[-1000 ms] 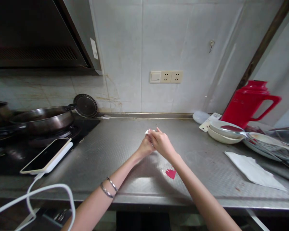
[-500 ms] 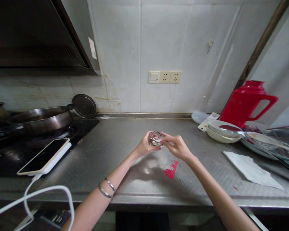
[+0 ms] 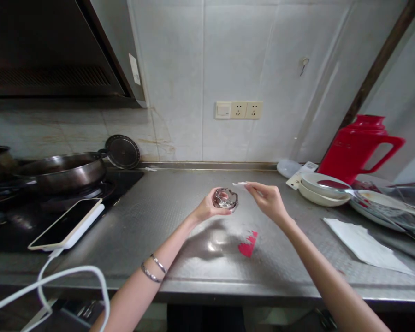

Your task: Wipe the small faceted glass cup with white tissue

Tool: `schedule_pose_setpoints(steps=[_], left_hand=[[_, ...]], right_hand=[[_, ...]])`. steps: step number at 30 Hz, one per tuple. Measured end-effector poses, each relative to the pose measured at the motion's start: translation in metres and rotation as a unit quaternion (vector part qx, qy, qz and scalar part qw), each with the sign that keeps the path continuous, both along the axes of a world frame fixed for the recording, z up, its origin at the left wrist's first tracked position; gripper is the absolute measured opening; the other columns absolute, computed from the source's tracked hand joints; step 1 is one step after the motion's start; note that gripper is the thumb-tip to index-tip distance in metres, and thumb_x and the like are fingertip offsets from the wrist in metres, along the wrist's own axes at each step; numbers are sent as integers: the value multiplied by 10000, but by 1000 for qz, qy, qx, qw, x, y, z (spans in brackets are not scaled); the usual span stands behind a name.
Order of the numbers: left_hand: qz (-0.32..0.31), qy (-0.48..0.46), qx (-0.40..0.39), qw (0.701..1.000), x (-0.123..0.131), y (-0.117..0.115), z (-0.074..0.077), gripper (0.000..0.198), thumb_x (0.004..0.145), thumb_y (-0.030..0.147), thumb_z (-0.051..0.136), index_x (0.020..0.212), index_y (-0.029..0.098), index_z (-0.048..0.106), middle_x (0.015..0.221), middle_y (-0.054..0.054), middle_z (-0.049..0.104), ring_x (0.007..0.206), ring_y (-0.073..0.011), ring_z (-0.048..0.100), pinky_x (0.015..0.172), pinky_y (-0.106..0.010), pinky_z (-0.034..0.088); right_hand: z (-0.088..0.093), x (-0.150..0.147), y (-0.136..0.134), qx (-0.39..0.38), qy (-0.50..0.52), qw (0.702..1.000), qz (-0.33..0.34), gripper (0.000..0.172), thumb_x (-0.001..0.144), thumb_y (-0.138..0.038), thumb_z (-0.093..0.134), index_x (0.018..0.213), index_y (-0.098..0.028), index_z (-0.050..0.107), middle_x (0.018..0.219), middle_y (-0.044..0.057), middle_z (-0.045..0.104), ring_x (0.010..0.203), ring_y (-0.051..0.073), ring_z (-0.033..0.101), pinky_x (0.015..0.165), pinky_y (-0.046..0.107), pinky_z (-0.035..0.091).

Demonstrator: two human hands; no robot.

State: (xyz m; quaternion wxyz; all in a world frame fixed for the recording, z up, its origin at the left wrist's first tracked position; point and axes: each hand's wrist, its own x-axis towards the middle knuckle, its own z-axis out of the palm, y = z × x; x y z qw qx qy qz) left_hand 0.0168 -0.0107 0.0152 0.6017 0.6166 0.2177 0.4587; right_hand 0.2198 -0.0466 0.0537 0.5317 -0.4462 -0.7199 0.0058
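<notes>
My left hand (image 3: 209, 205) is closed around a small clear glass ashtray (image 3: 226, 198), tilted so that its open side faces me. The thumb lies along the near side and fingers show through the glass. To the right, my right hand (image 3: 268, 198) pinches a small piece of white tissue (image 3: 240, 184) between thumb and fingertips. That tissue is just above and right of the ashtray's rim, apart from it. Below both hands, a red torn-edged patch (image 3: 248, 246) lies on the metal counter (image 3: 180, 193).
At the right are a white napkin (image 3: 366, 242), stacked bowls (image 3: 320, 196) and a red thermos (image 3: 356, 150). A phone (image 3: 65, 225) with a white cable (image 3: 72, 272) lies at the left by the stove, where a steel pan (image 3: 69, 168) sits. A range hood (image 3: 55, 55) overhangs it.
My right hand has drawn the tissue out of the ashtray and moved up and to the right. My left hand keeps the ashtray in nearly the same place.
</notes>
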Motion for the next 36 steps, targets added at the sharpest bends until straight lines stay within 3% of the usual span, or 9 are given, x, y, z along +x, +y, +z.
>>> schedule_pose_setpoints(steps=[3,6,10,17,24,29,34,36], left_hand=[[10,1,-3,1000,-1,2,-1,739,422,145,890,1074,146,542,1015,-78,608,919,-189,598,887,-355,446],[4,5,1,1000,-1,2,0,737,413,145,890,1068,141,554,993,-75,612,946,-203,591,908,-360,429],[-9,2,2,1000,-1,-1,2,717,442,160,884,1080,142,557,999,-80,619,940,-199,592,898,-353,430],[15,-28,-1,999,1,-1,2,632,469,182,876,1013,139,556,969,-57,599,882,-166,585,848,-322,447],[78,-45,6,996,4,9,-11,710,455,174,878,1050,174,491,971,-28,563,830,-137,580,798,-301,455],[135,-30,13,990,0,20,-19,767,468,221,880,1100,185,446,1016,-47,558,849,-150,587,778,-293,466],[179,-18,27,983,-4,30,-21,789,439,223,890,1090,175,446,1022,-57,572,915,-173,587,842,-316,461],[191,-11,34,981,-6,32,-20,775,453,223,887,1091,173,451,1024,-61,579,908,-173,593,855,-327,460]], right_hand=[[-2,-7,12,7,32,999,-14,238,871,-321,531,930,-210,735,971,56,740,897,261,703,796,352,561],[-3,-18,19,-26,-30,997,69,253,881,-291,516,1017,-220,717,1055,46,717,991,241,675,860,325,528],[-3,-21,22,-87,-103,983,126,274,893,-281,489,1045,-220,709,1010,43,733,853,205,705,752,269,535],[-2,-12,12,-42,-149,985,81,270,894,-248,485,1048,-215,703,955,64,744,855,211,703,730,252,515],[-8,-31,-6,-4,-205,979,-20,267,912,-187,428,983,-180,686,823,87,730,763,221,701,669,271,510],[-14,-51,-13,21,-175,983,-43,270,895,-144,426,960,-201,682,853,76,731,822,219,697,829,316,499],[-11,-63,-23,-43,-71,996,18,254,896,-234,472,859,-176,716,690,33,703,566,132,618,582,202,441],[-11,-61,-19,-73,2,997,32,282,891,-307,488,849,-155,722,674,33,690,573,127,598,566,198,415]])
